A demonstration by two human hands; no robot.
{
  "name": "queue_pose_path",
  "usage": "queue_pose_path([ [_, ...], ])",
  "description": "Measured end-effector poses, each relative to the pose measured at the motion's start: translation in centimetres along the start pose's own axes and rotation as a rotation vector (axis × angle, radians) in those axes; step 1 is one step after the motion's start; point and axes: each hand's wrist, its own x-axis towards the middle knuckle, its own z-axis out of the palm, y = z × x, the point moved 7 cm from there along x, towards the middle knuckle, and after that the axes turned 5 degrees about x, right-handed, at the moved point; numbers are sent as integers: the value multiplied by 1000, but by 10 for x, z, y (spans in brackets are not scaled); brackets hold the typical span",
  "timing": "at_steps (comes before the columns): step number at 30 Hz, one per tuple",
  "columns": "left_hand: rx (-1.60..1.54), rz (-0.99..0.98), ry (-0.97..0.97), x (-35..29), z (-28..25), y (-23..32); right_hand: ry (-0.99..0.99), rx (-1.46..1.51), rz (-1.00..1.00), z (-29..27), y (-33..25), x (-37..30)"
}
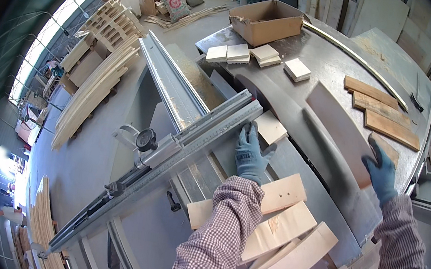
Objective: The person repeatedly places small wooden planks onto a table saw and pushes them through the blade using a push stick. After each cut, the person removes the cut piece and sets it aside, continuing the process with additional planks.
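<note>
My left hand [251, 153], in a blue-grey work glove, lies with its fingers spread against a small pale wooden square [271, 127]. That square sits by the metal crosscut fence [192, 142] of a sliding table saw. My right hand [382, 170], gloved alike, has its thumb and fingers around the end edge of a long upright panel [338, 131], tan-grey in colour. Between the hands a curved grey guard [308, 133] runs alongside the panel. Below my left hand, several loose planks [282, 227] overlap on the sliding table. The saw blade cannot be made out.
Several cut wooden squares [238, 53] lie on the far side of the saw table near an open cardboard box [265, 24]. Brown boards [386, 116] rest at the right. A fence stop with a black knob [146, 139] stands left; stacked timber [92, 99] lies on the floor.
</note>
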Motion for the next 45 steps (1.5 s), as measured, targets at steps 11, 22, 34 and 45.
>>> queue_pose_path([
  [11,277,149,-165,3,16,7,48,-366,437,-38,62,-103],
  [22,227,562,-419,-21,-18,23,-31,-303,510,0,67,-70],
  [34,-1214,-419,-564,62,65,92,168,456,443,-50,65,-101],
  [45,429,198,-747,-106,-110,-33,7,499,560,-82,26,-172],
])
